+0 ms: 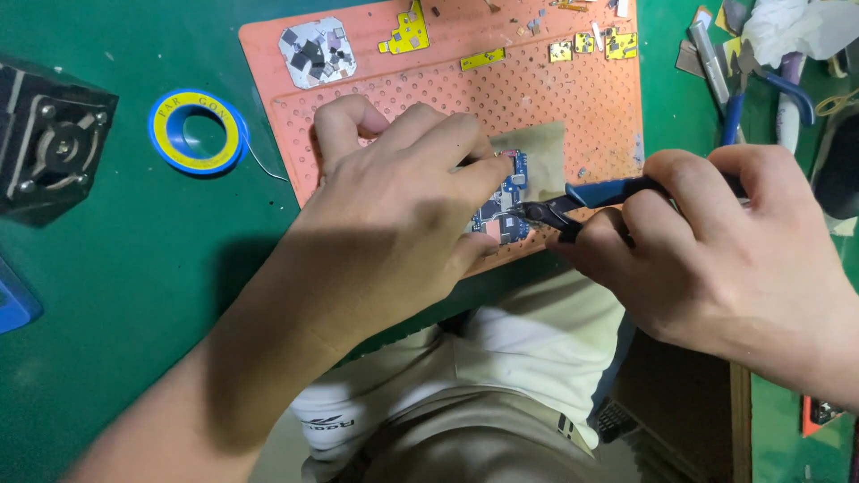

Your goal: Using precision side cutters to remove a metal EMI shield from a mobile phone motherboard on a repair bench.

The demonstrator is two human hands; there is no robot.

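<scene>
My left hand (394,215) rests on the orange perforated mat (573,98) and pinches a small blue circuit board (507,201) between thumb and fingers, pressing it to the mat. My right hand (716,241) grips blue-handled cutting pliers (582,199). Their dark jaws touch the board's right edge. Most of the board is hidden under my left fingers. A tan patch on the mat lies just behind the board.
A spool of solder wire (197,131) with a yellow and blue rim lies on the green bench. A dark metal block (49,143) stands at the far left. Small yellow parts (407,34) and a dish of chips (317,52) sit at the mat's back. Tools (743,80) lie at the right.
</scene>
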